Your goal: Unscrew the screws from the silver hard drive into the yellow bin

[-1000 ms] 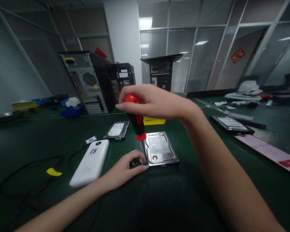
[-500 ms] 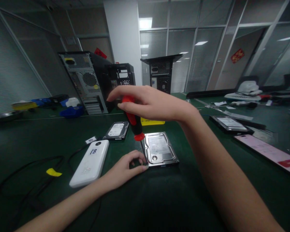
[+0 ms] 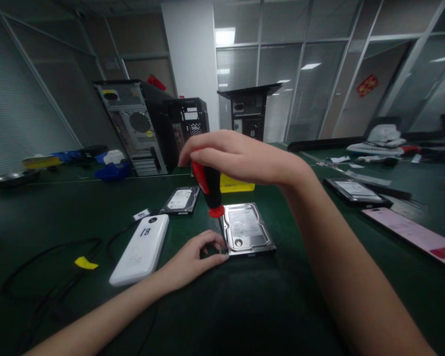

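Note:
A silver hard drive [image 3: 246,228] lies flat on the green table, label side up. My left hand [image 3: 198,254] is curled at its near left corner, thumb and fingers closed against the edge. My right hand [image 3: 232,154] is wrapped over the top of a red and black screwdriver [image 3: 210,190], palm down. The screwdriver leans slightly, its shaft running down to the drive's near left corner beside my left fingers. The tip and any screw there are too small to make out.
Left of the drive lie a white power bank [image 3: 141,249] marked 18, black cables, and a second hard drive [image 3: 181,199]. A yellow tray [image 3: 237,184] is behind. Computer cases [image 3: 133,128] stand at the back. To the right are another drive [image 3: 356,190] and a pink phone [image 3: 411,235].
My right fingers have curled closer around the screwdriver handle, and the handle stands a little more upright. My left hand stays at the drive's corner. The view has shifted slightly.

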The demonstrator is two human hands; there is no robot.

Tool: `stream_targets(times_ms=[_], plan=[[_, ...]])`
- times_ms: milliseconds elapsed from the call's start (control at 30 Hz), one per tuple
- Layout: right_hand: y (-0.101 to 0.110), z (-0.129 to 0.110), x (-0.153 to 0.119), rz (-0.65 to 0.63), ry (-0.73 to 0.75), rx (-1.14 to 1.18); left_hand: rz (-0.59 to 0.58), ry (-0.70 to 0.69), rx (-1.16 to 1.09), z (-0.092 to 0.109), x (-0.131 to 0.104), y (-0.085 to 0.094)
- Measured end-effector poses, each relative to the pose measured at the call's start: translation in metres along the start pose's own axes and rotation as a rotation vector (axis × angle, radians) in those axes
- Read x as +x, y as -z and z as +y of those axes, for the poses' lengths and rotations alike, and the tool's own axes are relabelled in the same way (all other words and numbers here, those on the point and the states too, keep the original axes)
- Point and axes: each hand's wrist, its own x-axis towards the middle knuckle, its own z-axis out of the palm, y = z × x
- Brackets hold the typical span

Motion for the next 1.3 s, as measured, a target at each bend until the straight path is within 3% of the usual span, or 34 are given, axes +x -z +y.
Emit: stream_targets(times_ms=[767,1000,1300], plan=[[-0.0011,0.002,0.0005,0.002,-0.005,-0.033,0.018,-0.042,0.0,-0.0066,0.0013,-0.0024],[-0.0018,0.0014,-0.0003,0.004,-0.1,0.069,0.012,-0.033,-0.003,-0.0046,0.0012,-0.0015],[-0.0006,0.0011,-0.0011,0.015,-0.055,0.007,0.01,-0.026,-0.014,-0.0045,-0.0002,-0.0026]])
